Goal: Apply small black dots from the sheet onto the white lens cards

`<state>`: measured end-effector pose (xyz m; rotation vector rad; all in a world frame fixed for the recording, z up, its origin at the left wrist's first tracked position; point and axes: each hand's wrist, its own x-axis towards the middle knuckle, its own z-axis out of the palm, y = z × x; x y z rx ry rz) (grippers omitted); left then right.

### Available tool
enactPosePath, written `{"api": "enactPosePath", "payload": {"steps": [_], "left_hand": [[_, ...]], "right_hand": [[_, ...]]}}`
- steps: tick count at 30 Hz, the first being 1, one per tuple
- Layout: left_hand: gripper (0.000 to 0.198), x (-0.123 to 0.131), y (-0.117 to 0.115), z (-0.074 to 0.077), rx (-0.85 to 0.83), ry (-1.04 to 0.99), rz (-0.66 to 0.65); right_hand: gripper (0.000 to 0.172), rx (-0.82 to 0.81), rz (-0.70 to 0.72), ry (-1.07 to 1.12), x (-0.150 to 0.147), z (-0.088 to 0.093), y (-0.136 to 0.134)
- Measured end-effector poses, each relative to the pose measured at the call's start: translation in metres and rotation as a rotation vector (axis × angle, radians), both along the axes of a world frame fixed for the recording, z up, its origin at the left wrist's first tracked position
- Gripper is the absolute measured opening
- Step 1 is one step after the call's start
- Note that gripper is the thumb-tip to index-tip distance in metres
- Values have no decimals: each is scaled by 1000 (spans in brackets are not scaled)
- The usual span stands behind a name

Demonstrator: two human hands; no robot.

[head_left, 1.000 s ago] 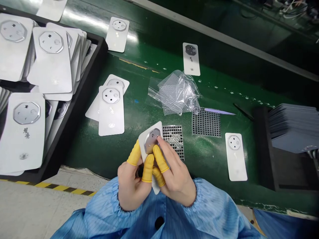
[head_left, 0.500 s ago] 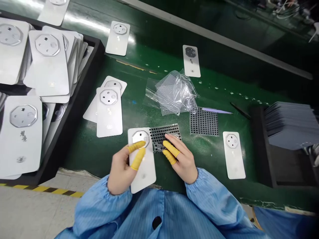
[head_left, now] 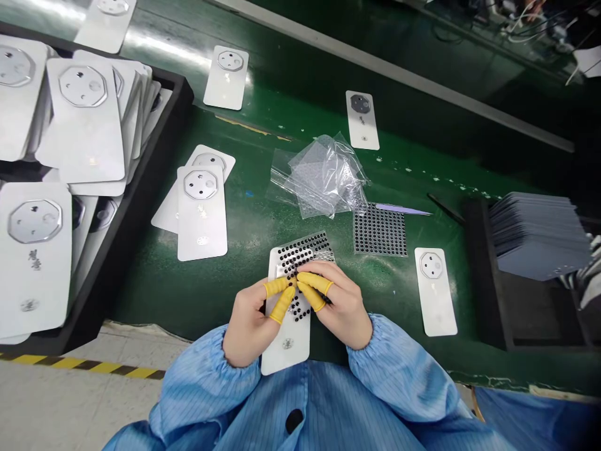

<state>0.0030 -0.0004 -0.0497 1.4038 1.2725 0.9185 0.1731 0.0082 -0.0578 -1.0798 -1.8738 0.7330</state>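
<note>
A: From where I stood, what was the position of each hand?

B: The person's right hand (head_left: 342, 304) was at 4 o'clock of the work point, its thumb and forefinger pinched on the clear sheet of black dots (head_left: 305, 247). The left hand (head_left: 251, 322) was at 8 o'clock; its thumb and forefinger tips nearly met at the same sheet. I could not tell whether they gripped a dot. Yellow finger cots (head_left: 282, 305) covered those digits on both hands.

A: Where was the sheet located?

B: Over the upper part of a white phone-style back cover (head_left: 287, 351), hiding most of its octagonal plate. The cover's lower end pointed toward 6 o'clock, near the blue jacket (head_left: 282, 407).

A: And the surrounding items?

B: A second dotted sheet (head_left: 380, 238) lay at 2 o'clock, with a lavender pointed tool (head_left: 404, 208) across its upper edge. Crumpled clear film (head_left: 323, 175) lay between 12 and 1. Two overlapping covers (head_left: 201, 219) lay at 10 o'clock, and beyond them stood a black tray (head_left: 136, 213) of stacked covers. At 3 o'clock lay a single cover (head_left: 436, 294); farther out, a black bin (head_left: 483, 282) held grey sheets (head_left: 535, 232).
</note>
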Motion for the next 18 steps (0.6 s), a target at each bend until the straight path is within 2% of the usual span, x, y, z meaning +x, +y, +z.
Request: {"api": "enactPosePath", "payload": {"steps": [2,4,10,14,16,18], "left_hand": [[17,-3,1,-4,191,122,-41],[15,-6,3,-7,296,186,-55],[15,-9,9,-13,321,195,-60],[14,-20,9,-13,287,192,-75],[17,-35,7,-11,171,177,-61],[27,-52,2,-6,24,146,30]], "right_hand": [[28,-4,4,-22,-1,-3,-1],[25,-34,-26,5,-4,-6,-2],[8,-301,-136,258,-16,-12,3],[7,-347,-230,335,-16,-18,5],[7,-339,-261,340,-13,-20,4],[6,-300,-281,306,-10,-19,2]]}}
